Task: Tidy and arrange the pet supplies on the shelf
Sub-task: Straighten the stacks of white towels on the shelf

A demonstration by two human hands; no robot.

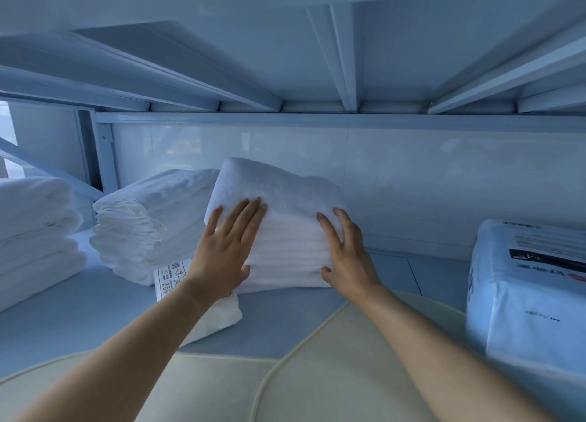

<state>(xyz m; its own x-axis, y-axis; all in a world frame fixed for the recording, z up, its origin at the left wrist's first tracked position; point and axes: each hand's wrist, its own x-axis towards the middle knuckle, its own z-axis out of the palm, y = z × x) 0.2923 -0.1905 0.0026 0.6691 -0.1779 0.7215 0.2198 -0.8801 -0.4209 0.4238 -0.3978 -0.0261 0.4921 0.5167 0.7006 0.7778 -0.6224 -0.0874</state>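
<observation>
Head view: both hands on the middle stack of folded white towels [279, 218] on the shelf [95, 301]. Left hand [230, 245] flat, fingers spread on its front-left face; right hand [344, 250] spread on the front-right, thumb low, neither closed round anything. Stack touches the thinner folded pile [149, 222] to its left; a labelled packet [172, 275] lies partly under it. Blue wrapped pack [520, 288] well apart on the right. Step looks like squaring the stack; next likely push it back, aligned with its neighbours.
</observation>
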